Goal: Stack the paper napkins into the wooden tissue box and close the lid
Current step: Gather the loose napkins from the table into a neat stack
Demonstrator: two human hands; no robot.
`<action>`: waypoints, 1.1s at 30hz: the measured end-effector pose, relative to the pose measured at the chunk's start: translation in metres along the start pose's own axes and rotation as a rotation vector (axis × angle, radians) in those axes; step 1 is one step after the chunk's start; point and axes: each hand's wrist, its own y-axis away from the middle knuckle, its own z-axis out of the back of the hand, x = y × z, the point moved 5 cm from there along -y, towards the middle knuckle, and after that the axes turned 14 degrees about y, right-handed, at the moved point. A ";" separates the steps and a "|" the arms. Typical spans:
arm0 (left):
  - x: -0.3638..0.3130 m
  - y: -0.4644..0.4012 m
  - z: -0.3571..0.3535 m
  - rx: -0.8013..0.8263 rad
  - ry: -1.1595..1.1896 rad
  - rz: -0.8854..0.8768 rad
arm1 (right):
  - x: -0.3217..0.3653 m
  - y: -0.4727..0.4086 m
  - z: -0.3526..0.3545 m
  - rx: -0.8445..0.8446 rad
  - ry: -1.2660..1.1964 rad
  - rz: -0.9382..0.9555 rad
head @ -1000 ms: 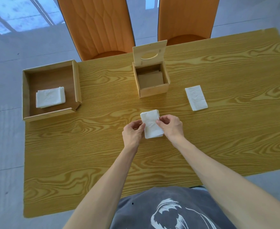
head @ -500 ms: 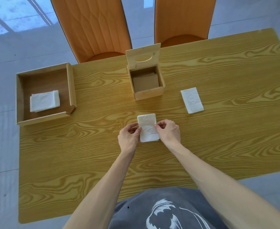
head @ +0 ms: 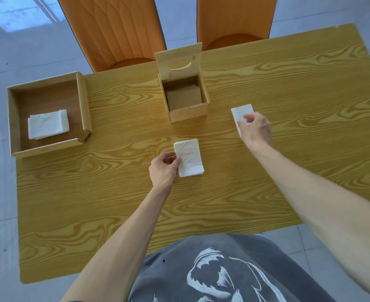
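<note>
The small wooden tissue box [head: 187,112] stands at the table's far middle with its slotted lid [head: 178,60] raised upright; only a brown sheet [head: 184,98] shows inside. A folded white napkin [head: 189,158] lies in front of the box, and my left hand [head: 163,170] pinches its left edge. Another white napkin [head: 241,112] lies to the right of the box. My right hand [head: 256,130] covers its near half, thumb and fingertips closed on it.
An open wooden tray [head: 82,101] at the left holds a stack of white napkins [head: 48,124]. Two orange chairs [head: 114,29] [head: 234,16] stand behind the wood-grain table [head: 299,79]. My grey shirt fills the bottom edge.
My right hand has let go of the middle napkin and moved right and forward onto the napkin beside the box. My left hand stays on the middle napkin.
</note>
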 end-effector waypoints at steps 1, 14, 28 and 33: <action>0.000 0.000 0.000 0.000 0.004 0.002 | -0.003 -0.007 0.001 0.000 0.028 -0.012; -0.003 0.003 0.001 0.042 0.018 0.009 | -0.020 -0.022 -0.009 0.127 0.051 -0.249; -0.003 0.001 0.002 0.105 0.060 0.018 | -0.012 0.004 -0.005 0.055 -0.246 -0.148; -0.001 0.001 0.001 0.109 0.067 0.020 | 0.005 0.034 -0.010 0.143 -0.404 -0.059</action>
